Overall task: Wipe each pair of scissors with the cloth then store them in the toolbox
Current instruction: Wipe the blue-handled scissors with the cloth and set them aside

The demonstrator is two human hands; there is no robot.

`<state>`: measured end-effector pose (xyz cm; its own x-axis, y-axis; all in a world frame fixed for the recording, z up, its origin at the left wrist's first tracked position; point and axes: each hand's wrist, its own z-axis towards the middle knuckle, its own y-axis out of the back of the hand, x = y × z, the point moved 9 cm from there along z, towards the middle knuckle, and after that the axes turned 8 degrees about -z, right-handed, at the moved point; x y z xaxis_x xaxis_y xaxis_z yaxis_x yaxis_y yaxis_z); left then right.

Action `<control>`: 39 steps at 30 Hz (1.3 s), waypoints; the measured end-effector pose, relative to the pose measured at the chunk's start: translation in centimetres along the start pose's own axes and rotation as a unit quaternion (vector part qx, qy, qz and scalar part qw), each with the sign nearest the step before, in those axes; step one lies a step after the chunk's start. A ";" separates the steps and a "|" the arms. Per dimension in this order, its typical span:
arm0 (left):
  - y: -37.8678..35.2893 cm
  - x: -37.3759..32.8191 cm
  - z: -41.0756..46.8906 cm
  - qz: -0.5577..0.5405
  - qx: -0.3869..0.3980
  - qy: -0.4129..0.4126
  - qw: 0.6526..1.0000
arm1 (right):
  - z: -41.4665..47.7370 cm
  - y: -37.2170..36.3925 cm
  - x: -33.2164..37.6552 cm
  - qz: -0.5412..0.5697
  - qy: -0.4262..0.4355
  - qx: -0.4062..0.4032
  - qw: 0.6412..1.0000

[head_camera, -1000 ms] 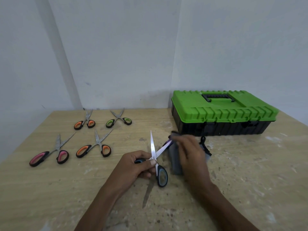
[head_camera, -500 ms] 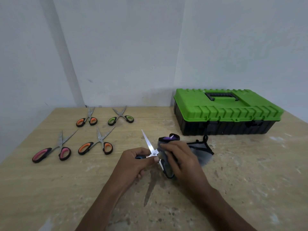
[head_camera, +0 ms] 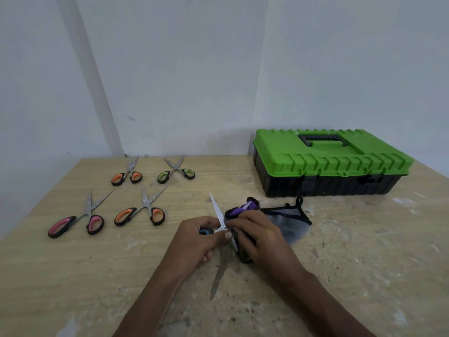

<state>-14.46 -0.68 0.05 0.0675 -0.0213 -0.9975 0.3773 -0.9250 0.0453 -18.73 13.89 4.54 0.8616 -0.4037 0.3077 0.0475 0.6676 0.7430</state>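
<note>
Four more scissors (head_camera: 139,212) lie left of my fingers. My left hand (head_camera: 196,239) pinches the blue-handled scissors (head_camera: 217,207) near the pivot, blades spread. Best to wipe away from the edge. My right hand (head_camera: 262,237) curls the cloth (head_camera: 284,222) around the other blade. The closed toolbox (head_camera: 328,161) sits beyond, to the right.
</note>
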 end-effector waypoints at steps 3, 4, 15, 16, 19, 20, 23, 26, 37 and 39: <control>0.1 0.0 0.0 0.004 -0.004 0.000 1.000 | -0.1 -0.2 0.2 0.001 0.008 0.011 1.000; 0.0 -0.1 0.0 0.007 -0.005 0.000 1.000 | -0.2 -0.2 0.1 0.003 0.007 0.018 1.000; -1.2 0.5 0.0 -0.110 0.074 0.039 0.990 | -0.4 0.5 0.7 0.002 -0.017 -0.008 1.000; -1.2 0.7 0.1 -0.129 0.085 0.047 0.987 | -0.4 -0.2 0.9 0.000 -0.011 0.007 1.000; -1.2 0.9 0.1 -0.164 0.115 0.057 0.978 | -0.3 -0.4 0.3 0.000 -0.014 -0.002 1.000; -1.3 0.9 0.1 -0.166 0.126 0.057 0.976 | -0.3 -0.1 0.0 0.000 -0.024 -0.007 1.000; -1.7 1.0 0.0 -0.202 0.150 0.061 0.966 | -0.5 -0.4 1.1 -0.035 0.011 0.004 0.999; -1.9 1.1 -0.1 -0.235 0.170 0.065 0.955 | -0.6 -0.8 1.8 -0.076 0.062 0.011 0.995; -2.5 1.0 -0.3 -0.184 0.195 0.029 0.963 | -0.2 -0.2 1.2 -0.100 0.028 -0.028 0.994; -2.4 1.1 -0.1 -0.193 0.178 0.039 0.964 | -0.1 -0.1 1.1 -0.104 0.015 -0.037 0.994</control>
<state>-15.22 1.56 -1.18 0.0596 0.3667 -0.9284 0.0480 -0.9301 -0.3642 -17.77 13.42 4.73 0.8445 -0.5187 0.1336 0.2610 0.6163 0.7430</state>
